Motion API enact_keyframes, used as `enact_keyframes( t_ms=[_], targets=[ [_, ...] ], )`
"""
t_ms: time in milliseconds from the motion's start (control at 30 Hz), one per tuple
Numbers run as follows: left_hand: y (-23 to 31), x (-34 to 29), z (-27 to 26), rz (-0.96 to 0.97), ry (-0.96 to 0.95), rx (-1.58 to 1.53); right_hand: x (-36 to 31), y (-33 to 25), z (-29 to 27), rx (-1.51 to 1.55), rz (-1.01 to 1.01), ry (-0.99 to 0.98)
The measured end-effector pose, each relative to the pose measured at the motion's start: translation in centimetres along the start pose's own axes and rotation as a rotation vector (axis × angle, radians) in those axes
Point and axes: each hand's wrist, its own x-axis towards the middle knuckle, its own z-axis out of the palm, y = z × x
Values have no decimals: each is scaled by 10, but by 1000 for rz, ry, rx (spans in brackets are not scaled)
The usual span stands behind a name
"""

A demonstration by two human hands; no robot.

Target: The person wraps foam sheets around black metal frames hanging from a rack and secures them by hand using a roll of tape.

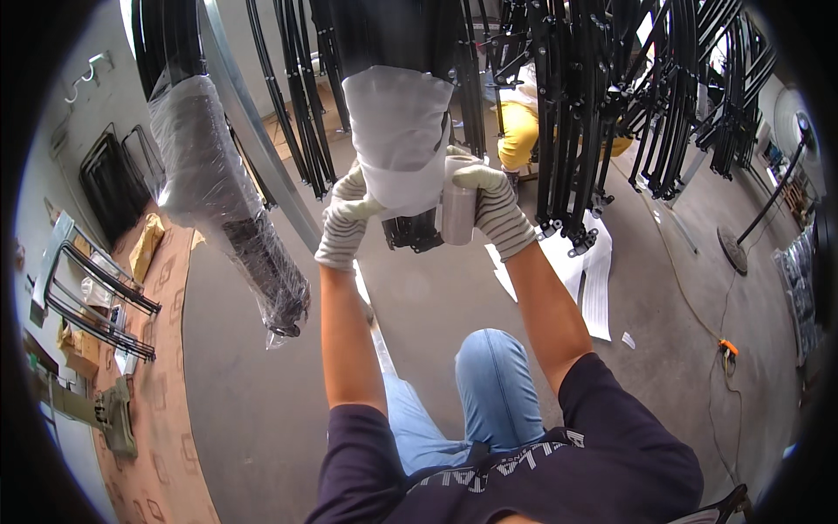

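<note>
In front of me a bundle of black metal tubes (pixel 413 234) hangs with its lower end down, a white foam sheet (pixel 397 140) wrapped around it. My left hand (pixel 346 217), in a striped knit glove, grips the sheet's left side, thumb in front and the other fingers partly hidden behind. On the other side my right hand (pixel 495 208), gloved alike, is closed around a roll of clear stretch film (pixel 459 208), held upright against the bundle's right edge. Left of my hands hangs another bundle wrapped in clear film (pixel 205 166), its dark lower end showing through the plastic.
Many black tube frames (pixel 572 122) hang at the right and behind. A person in yellow trousers (pixel 518 135) is beyond them. White sheets (pixel 596 279) lie on the floor. A standing fan (pixel 736 249), a cord with an orange connector (pixel 728 348) and a metal post (pixel 262 131) are around.
</note>
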Motion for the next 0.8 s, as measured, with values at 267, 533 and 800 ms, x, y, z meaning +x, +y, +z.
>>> enact_keyframes(
  t_ms=[267, 533, 800],
  targets=[
    [-50, 5, -26, -60, 101, -456, 0, -2, -2, -1, 18, -48],
    [-23, 5, 10, -56, -16, -337, -10, -3, -16, -37, -59, -38],
    [-12, -10, 24, 19, 105, -147, -36, 14, 16, -415, -261, 411]
  ],
)
